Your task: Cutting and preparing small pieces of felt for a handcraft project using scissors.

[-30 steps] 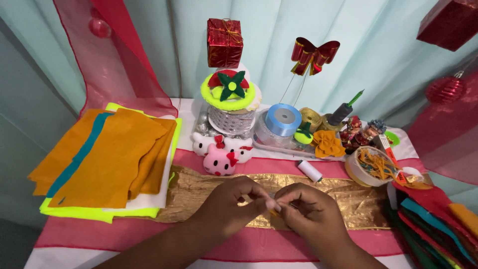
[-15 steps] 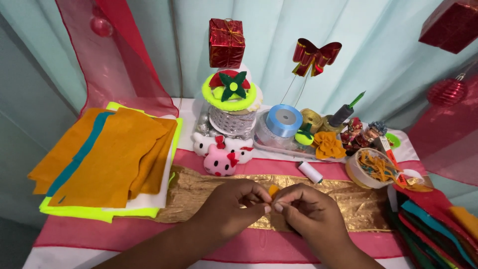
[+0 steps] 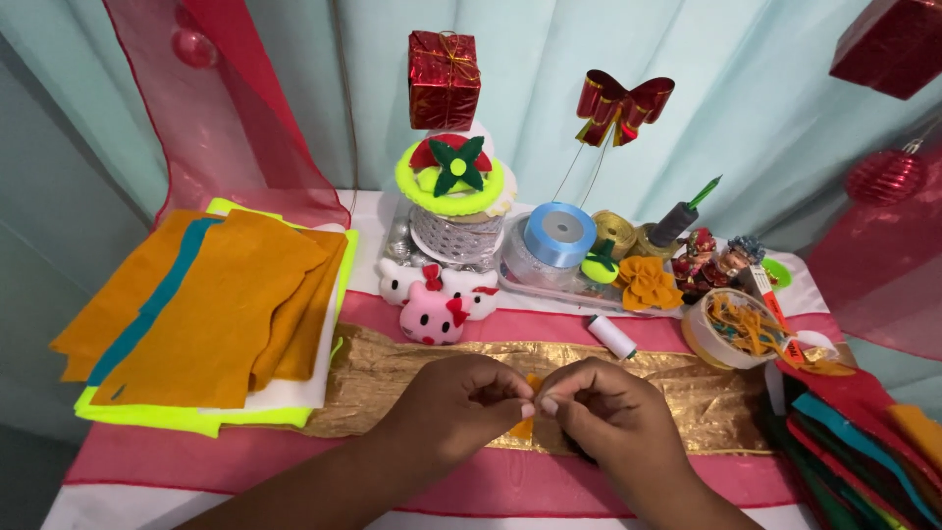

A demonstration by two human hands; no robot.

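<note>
The left hand (image 3: 461,397) and right hand (image 3: 603,412) meet over the gold cloth (image 3: 687,393) on the tabletop, fingers closed on a small orange felt piece (image 3: 527,424), which I think they are shaping; the next move needs a steady pinch.

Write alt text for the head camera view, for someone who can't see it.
Two hands, left hand and right hand, pinch a small orange felt piece between their fingertips above a gold fabric strip on a craft table. Stacked orange felt sheets lie left; ribbon spools and ornaments sit behind.
</note>
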